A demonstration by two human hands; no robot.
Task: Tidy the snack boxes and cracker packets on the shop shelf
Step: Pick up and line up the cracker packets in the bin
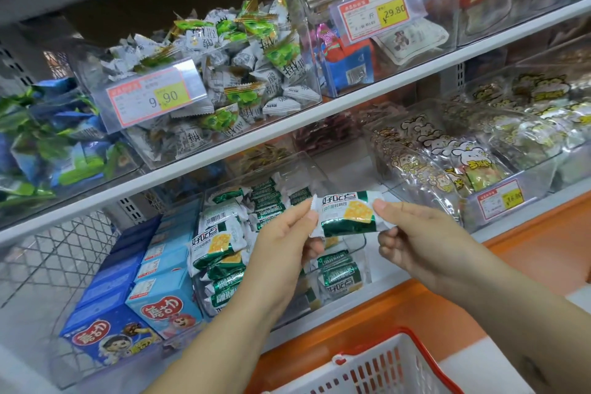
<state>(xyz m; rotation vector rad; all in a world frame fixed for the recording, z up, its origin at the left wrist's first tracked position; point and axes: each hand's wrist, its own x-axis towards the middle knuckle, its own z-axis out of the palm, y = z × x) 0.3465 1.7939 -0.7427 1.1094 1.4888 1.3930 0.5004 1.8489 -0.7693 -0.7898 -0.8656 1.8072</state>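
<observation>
Left hand (289, 233) pinching left end of a cracker packet (347, 213), right hand (412, 233) pinching its right end, packet level above the clear bin (307, 166), blue boxes (134, 291) beside, basket (380, 365) below

Pretty standard shop aisle tbh, white shelves (383, 86) over an orange ledge (399, 304), wire mesh panel (64, 249) far left, red-rimmed basket (383, 368) nearest.

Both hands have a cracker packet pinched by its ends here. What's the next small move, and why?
Probably lower the cracker packet into the clear bin just below it. The left hand and right hand pinch it by its end seals, roughly level, above the matching green-and-white packets lying in that bin, and the bin's right side looks less full.
</observation>
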